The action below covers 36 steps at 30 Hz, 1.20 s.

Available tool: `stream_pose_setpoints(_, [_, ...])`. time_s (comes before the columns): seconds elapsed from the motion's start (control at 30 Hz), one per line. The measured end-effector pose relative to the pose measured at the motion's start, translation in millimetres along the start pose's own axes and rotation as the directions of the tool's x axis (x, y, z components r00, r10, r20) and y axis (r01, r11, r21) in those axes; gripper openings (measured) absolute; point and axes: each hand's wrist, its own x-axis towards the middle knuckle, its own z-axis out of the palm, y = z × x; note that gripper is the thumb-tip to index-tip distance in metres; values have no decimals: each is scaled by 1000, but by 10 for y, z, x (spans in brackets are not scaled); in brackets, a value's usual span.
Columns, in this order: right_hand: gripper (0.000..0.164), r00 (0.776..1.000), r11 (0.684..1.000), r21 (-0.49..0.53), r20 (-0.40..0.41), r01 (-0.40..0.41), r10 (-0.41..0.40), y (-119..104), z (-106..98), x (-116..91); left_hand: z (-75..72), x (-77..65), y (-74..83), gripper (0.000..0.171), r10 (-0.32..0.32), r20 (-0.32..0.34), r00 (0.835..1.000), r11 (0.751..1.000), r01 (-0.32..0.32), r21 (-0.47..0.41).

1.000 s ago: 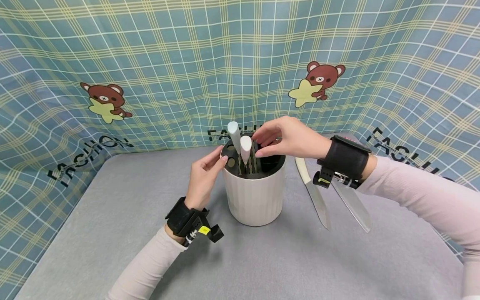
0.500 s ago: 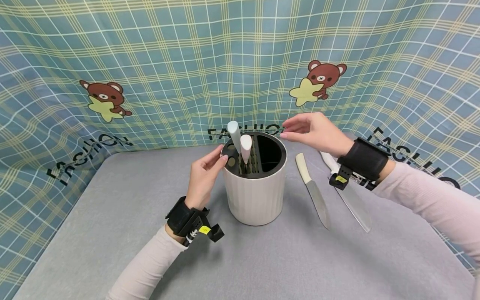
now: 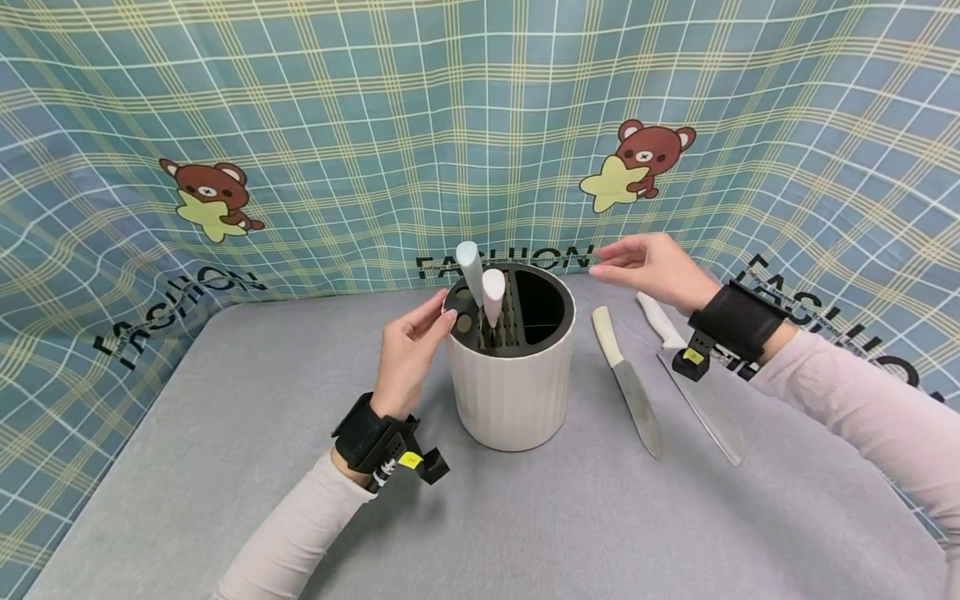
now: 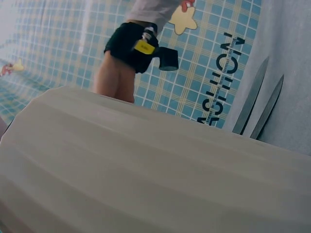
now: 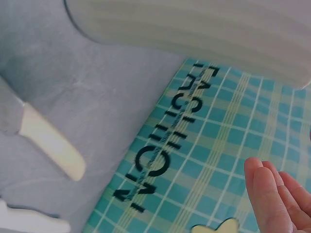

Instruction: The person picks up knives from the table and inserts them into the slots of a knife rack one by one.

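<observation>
A white ribbed knife holder with a black slotted top stands in the middle of the table. Two handles rise from its slots, one pale blue and one pinkish white. My left hand holds the holder's left rim between thumb and fingers. My right hand, holding nothing, hovers right of the holder, its fingers loosely bent. Below it lie a cream-handled knife and a broader, white-handled knife, partly covered by the wrist camera in the head view. Both handles show in the right wrist view.
A grey cloth covers the table. Behind it hangs a blue checked curtain with bears and lettering, reaching round both sides. Both knife blades point toward the table's front.
My right hand has drawn back from the holder's top, out to the right, uncovering the dark compartment and the white knife handle. The left hand has stayed at the rim.
</observation>
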Motion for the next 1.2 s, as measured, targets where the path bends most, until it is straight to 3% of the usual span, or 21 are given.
stream_pose_setpoints(0.5, [52,992,989,75,33,-124,122,590,60,203,7,15,2,50,-1,5,1000,1000,1,-26])
stream_pose_setpoints(1.2, [46,959,945,-210,80,-251,273,1054,351,410,16,3,-28,50,4,-7,1000,1000,-4,-5])
